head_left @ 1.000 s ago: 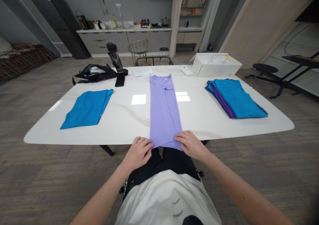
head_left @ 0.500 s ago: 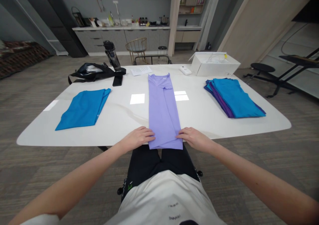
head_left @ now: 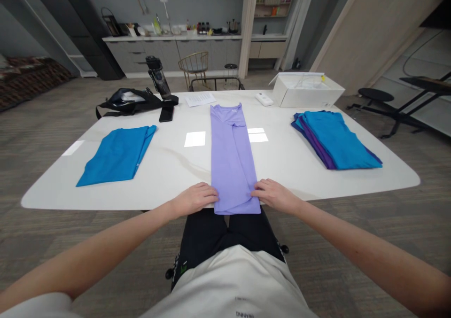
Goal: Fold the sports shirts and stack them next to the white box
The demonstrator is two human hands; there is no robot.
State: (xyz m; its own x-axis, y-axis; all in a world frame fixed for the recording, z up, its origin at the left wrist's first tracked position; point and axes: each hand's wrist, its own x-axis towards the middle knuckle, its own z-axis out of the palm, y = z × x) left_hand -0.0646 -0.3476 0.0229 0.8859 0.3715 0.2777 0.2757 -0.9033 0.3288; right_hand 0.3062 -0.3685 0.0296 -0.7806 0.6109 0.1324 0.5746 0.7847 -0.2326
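A lavender shirt [head_left: 230, 163], folded into a long narrow strip, lies on the white table [head_left: 169, 167] with its neckline at the far end. Its lower end hangs slightly past the near table edge, above my lap. My left hand [head_left: 198, 197] holds the shirt's left edge near that end, fingers closed on the cloth. On the opposite edge, my right hand [head_left: 273, 194] has its fingers closed on the fabric at about the same height. Fingertips of both hands rest on top; the thumbs are mostly hidden.
A folded blue garment [head_left: 118, 153] lies on the left. To the right sits a stack of folded blue and purple garments [head_left: 340, 142]. Along the back are a black bag [head_left: 130, 102], a bottle [head_left: 158, 76], a phone [head_left: 166, 114], a paper sheet [head_left: 200, 99] and a white box [head_left: 306, 92].
Both hands stay on the shirt's edges with almost no movement. The lower end's overlapping layer lies a little differently, and the view has shifted slightly.
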